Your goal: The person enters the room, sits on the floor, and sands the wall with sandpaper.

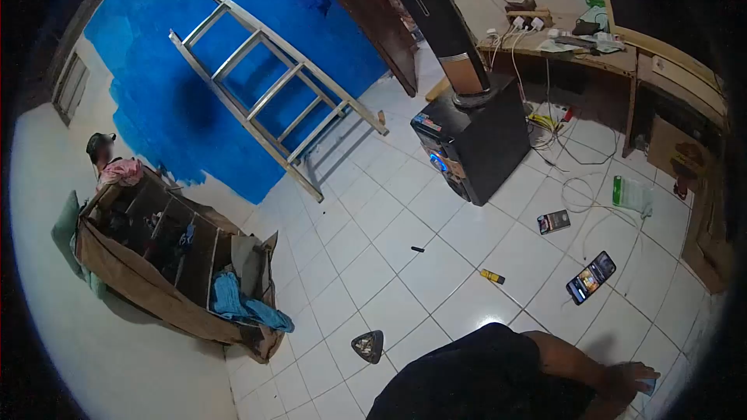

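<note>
A black sleeve filled the foreground; to its right, what appeared to be the left hand was closed on a small blue item at the lower right, while the right hand lay out of view. Little of the item showed; a slack fingertip hold could have let it drop. A tray of pale bits might have spilled if kicked, and the phone, screen lit, might have been trodden on. Farther off stood a speaker, then a ladder, liable to topple if knocked.
</note>
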The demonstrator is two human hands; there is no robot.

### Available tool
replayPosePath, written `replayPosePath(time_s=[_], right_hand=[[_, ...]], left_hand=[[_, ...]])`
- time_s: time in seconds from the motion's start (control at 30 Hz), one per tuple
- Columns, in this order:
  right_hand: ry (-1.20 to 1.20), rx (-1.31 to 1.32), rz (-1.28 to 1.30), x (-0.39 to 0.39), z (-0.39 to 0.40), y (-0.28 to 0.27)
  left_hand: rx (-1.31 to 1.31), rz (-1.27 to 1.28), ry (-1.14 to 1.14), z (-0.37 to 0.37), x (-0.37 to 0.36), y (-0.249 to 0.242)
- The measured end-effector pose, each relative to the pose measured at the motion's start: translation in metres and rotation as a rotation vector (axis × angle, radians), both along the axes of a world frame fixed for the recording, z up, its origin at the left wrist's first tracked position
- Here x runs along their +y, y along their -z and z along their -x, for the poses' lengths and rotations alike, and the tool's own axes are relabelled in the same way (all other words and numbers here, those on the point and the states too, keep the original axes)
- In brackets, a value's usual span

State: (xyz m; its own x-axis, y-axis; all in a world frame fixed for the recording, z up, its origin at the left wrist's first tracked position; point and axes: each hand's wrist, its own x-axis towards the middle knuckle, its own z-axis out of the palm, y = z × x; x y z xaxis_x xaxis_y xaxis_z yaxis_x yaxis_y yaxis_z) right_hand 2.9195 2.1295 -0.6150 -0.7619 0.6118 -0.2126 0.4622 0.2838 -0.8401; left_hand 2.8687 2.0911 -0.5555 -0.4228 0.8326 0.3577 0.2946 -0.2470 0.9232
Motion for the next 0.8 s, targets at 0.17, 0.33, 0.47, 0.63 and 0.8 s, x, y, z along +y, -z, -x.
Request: replayPosePath(time_s=[0.17, 0.33, 0.47, 0.63, 0.8], right_hand=[[-0.002, -0.022, 0.01, 0.007, -0.003, 0.006], [0.019, -0.024, 0.012, 0.014, -0.015, 0.006], [0.04, -0.022, 0.015, 0.018, -0.025, 0.008], [0.061, -0.014, 0.017, 0.024, -0.037, 0.008], [0.095, -0.005, 0.015, 0.031, -0.055, 0.005]], left_hand=[[0.399, -0.024, -0.284, -0.011, -0.048, -0.058], [0.438, -0.067, -0.211, -0.01, -0.03, -0.03], [0.338, -0.018, -0.21, -0.019, -0.017, -0.028], [0.358, 0.038, -0.361, -0.032, -0.015, -0.028], [0.428, 0.087, -0.569, -0.052, 0.003, -0.009]])
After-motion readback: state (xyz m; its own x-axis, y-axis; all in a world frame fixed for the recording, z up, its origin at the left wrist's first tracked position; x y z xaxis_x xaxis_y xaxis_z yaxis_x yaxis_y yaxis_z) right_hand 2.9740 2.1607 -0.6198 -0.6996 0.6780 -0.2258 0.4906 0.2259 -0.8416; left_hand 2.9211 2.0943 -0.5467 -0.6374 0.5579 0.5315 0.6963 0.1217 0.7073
